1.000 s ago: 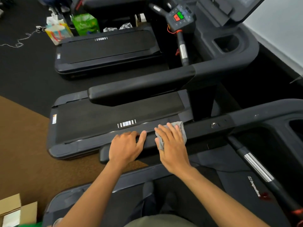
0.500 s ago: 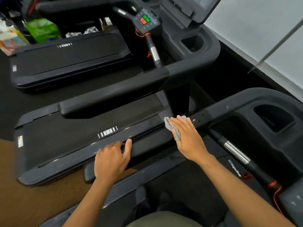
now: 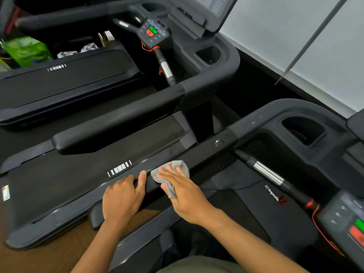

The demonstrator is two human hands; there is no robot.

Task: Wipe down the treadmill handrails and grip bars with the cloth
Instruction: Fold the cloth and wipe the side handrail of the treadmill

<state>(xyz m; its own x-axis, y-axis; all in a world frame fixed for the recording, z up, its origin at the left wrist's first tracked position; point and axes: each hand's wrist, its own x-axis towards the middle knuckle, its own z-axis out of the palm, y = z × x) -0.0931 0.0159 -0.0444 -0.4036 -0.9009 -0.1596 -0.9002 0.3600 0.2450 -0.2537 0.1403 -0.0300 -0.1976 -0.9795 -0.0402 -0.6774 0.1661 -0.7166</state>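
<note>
A black padded handrail [image 3: 204, 154] of the treadmill I stand on runs from lower left to upper right. My right hand [image 3: 183, 192] presses a grey cloth [image 3: 177, 168] flat on the rail's top, fingers spread over it. Just left of it, my left hand [image 3: 122, 198] rests on the same rail, fingers curled over the far edge and thumb stretched along the top. To the right, a black grip bar with a chrome sensor section [image 3: 267, 174] slants down toward the control pad [image 3: 346, 221].
A neighbouring treadmill's belt [image 3: 78, 174] and its handrail [image 3: 118, 127] lie just beyond my rail. A third treadmill deck [image 3: 65, 83] sits farther back, with a green bag [image 3: 25, 50] behind it. Cup holders [image 3: 301, 131] sit in the console; a pale wall [image 3: 295, 36] at right.
My right hand has slid the cloth back down the rail toward my left hand, after reaching up toward the console end. The left hand stays on the rail. The view has swung right.
</note>
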